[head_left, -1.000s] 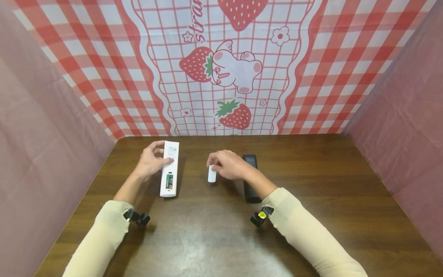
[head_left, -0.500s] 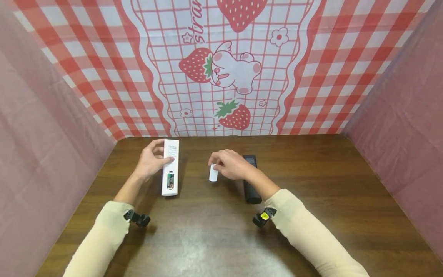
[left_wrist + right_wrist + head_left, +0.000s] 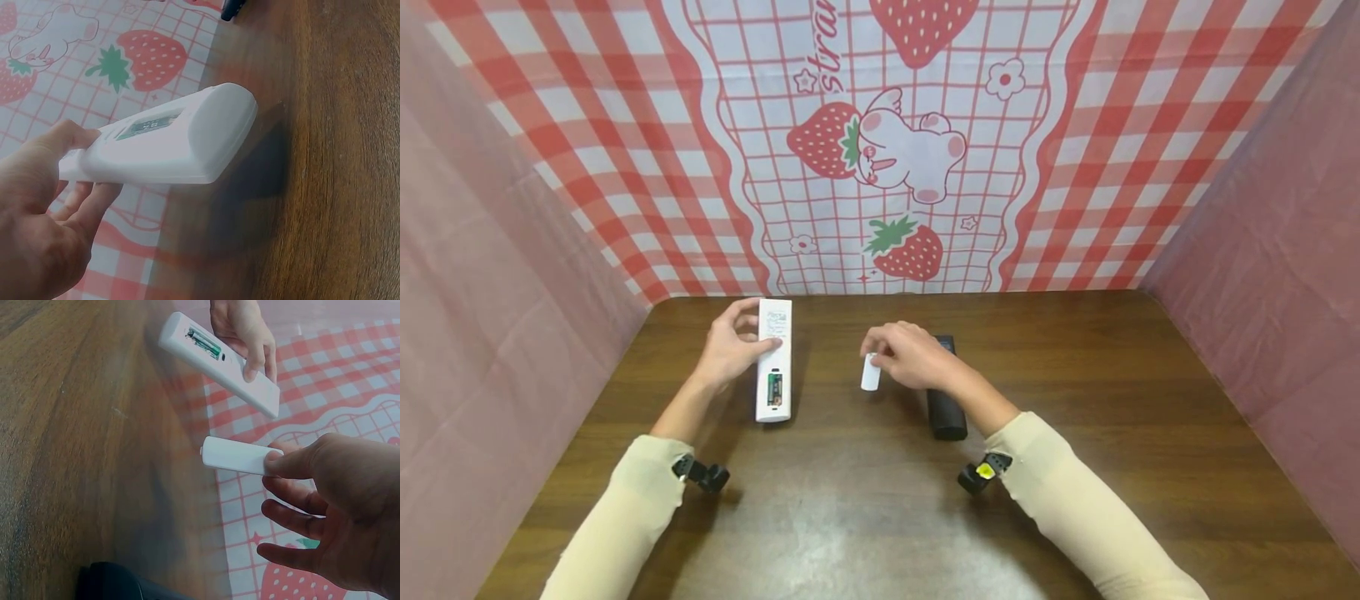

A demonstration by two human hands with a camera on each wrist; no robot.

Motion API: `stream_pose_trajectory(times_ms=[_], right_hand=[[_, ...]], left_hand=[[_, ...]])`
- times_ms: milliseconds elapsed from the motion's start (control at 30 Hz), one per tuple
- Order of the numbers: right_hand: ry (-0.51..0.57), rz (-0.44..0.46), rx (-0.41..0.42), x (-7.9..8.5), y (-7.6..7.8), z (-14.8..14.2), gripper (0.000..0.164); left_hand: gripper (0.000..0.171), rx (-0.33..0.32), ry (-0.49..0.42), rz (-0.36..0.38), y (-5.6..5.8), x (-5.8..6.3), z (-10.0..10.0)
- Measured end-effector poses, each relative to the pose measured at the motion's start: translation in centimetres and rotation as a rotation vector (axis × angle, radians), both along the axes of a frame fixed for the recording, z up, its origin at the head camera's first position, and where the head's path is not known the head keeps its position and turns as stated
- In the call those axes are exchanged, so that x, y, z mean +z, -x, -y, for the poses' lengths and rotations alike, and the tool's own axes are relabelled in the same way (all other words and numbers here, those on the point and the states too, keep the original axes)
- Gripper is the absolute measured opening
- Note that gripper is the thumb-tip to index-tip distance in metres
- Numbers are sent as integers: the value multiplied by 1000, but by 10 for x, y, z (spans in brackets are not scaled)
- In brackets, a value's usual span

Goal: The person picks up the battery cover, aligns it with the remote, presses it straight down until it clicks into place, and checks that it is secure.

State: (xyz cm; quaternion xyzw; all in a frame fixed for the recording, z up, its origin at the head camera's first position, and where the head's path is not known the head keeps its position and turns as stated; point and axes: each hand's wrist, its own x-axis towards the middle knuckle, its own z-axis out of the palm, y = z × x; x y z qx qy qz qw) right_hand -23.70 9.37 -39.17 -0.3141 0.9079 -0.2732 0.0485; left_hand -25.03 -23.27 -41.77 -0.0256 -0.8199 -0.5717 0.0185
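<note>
Over the far-left part of a brown wood-grain table [image 3: 827, 508], my left hand [image 3: 726, 350] grips a slim white plastic remote control [image 3: 773, 358], thumb pressed on its back face, fingers curled round its side. The remote is raised off the surface, label end toward the far edge; its uncovered battery compartment [image 3: 775, 389], green and dark batteries inside, sits toward the near edge. Well apart to the right, a small rectangular white plastic cover [image 3: 870, 373] hangs tilted above the surface, its free end toward the near edge, pinched between the thumb and index finger of my right hand [image 3: 910, 354], the other fingers spread apart. Just right of the table's middle, a long black plastic remote control [image 3: 949, 417] lies lengthwise, partly hidden under my forearm. Pink cloth [image 3: 1270, 242] hangs along the right edge.
</note>
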Motion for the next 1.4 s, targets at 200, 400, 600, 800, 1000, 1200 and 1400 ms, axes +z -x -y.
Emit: stream_pose_trajectory(times_ms=[200,400,600,800,1000,1200,1400], right_hand=[[15,-22,-10,1,-1,-6,15],[26,-62,-7,1,-2,-14,14],[40,-72,-26,3,-3,-23,12],[43,-82,-36,5,-6,-31,13],[40,-85,-40,6,-5,-39,13],[61,-109,-51,8,-3,-45,11],[51,-119,-66,9,-2,-50,12]], left_hand=[[84,-10,5,7,0,0,-4],[83,-29,-16,5,1,-3,-10],[84,-28,-9,-10,1,-2,-14],[84,-35,2,-1,1,0,-17],[85,-32,0,4,2,4,-21],[82,-37,-4,-22,3,7,-27],[84,-39,-29,-29,4,8,-33]])
